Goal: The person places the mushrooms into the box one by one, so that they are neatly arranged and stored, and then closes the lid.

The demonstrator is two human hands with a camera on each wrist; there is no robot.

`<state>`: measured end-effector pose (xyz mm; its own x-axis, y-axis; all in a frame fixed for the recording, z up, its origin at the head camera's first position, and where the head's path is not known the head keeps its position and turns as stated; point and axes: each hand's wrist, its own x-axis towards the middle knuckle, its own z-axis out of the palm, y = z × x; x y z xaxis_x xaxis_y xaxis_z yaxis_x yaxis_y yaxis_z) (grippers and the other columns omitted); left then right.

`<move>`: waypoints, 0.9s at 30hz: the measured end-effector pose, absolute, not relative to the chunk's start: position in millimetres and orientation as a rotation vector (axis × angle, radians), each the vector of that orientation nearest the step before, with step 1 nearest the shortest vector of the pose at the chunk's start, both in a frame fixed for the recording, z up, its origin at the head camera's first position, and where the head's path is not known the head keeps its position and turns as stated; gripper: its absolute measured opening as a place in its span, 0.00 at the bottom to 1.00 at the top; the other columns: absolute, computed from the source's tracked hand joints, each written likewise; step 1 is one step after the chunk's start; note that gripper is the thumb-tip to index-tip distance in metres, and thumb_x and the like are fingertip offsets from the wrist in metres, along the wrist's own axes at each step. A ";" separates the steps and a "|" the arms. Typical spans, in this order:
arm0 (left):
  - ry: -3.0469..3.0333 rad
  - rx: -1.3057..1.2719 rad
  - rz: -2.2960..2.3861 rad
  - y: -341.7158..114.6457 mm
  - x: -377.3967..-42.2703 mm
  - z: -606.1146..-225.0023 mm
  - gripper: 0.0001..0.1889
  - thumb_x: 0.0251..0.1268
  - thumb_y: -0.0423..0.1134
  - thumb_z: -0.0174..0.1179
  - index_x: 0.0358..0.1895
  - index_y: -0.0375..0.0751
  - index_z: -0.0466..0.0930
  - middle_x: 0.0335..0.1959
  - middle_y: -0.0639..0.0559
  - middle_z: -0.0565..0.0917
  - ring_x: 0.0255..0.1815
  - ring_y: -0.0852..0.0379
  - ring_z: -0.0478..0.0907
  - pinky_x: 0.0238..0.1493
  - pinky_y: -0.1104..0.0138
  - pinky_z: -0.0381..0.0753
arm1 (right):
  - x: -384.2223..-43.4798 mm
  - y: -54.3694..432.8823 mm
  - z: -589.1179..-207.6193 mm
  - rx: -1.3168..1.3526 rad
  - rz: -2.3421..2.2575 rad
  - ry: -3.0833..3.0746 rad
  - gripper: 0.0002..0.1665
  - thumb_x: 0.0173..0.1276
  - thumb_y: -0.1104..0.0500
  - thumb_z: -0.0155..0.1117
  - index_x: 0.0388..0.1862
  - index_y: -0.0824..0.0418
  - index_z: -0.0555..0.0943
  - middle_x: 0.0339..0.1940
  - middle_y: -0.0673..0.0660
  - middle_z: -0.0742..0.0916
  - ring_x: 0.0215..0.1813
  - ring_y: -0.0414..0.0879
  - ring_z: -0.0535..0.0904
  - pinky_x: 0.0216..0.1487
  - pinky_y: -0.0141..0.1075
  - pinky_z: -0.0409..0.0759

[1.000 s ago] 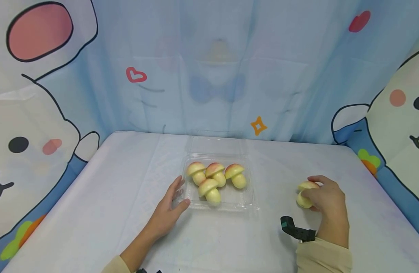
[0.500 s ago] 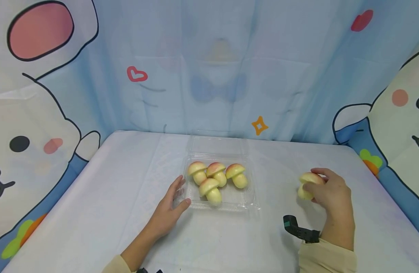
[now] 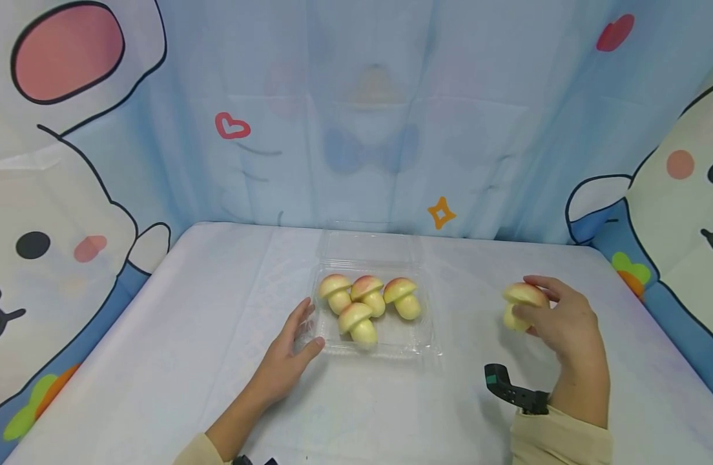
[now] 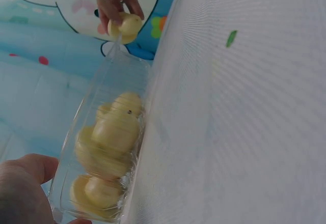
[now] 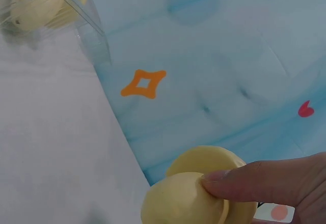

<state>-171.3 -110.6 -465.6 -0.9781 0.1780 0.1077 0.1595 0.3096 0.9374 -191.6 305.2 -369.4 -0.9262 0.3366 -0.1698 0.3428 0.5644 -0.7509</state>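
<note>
Pinching mushroom-shaped piece (image 3: pixel 522 295) at neck, sensible hold on likely light, firm thing: right hand (image 3: pixel 561 320), three o'clock from clear box (image 3: pixel 407 339); left hand (image 3: pixel 282 367), fingers relaxed, at eight.

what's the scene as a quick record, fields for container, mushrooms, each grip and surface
container: clear plastic box, lid open at back
mushrooms inside: four, pale yellow, some caps reddish
left grip: at box's left side, thumb by near-left corner
right grip: holding fifth mushroom, lifted, right of box
surface: white-covered table
backdrop: blue cartoon curtain
</note>
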 end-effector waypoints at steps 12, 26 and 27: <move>2.511 0.346 1.827 -110.5 -170.3 -464.5 0.40 0.77 0.42 0.60 0.85 0.49 0.49 0.83 0.44 0.61 0.82 0.37 0.60 0.80 0.39 0.57 | -191.4 299.8 -364.6 0.388 -1.407 2.837 0.42 0.73 0.58 0.67 0.82 0.60 0.63 0.78 0.74 0.65 0.65 0.70 0.74 0.36 0.25 0.81; 2.509 0.348 1.828 -111.0 -170.7 -464.9 0.40 0.77 0.42 0.60 0.85 0.50 0.49 0.83 0.45 0.61 0.82 0.36 0.60 0.80 0.39 0.57 | -194.7 282.8 -357.5 0.163 -1.320 2.846 0.40 0.74 0.59 0.67 0.81 0.60 0.64 0.77 0.73 0.67 0.70 0.72 0.71 0.50 0.43 0.88; 2.509 0.348 1.827 -111.1 -170.8 -465.0 0.40 0.77 0.42 0.60 0.85 0.51 0.49 0.83 0.45 0.61 0.82 0.36 0.60 0.80 0.39 0.57 | -195.3 280.9 -357.2 0.155 -1.313 2.847 0.40 0.73 0.59 0.67 0.80 0.59 0.65 0.77 0.72 0.67 0.71 0.73 0.71 0.53 0.47 0.88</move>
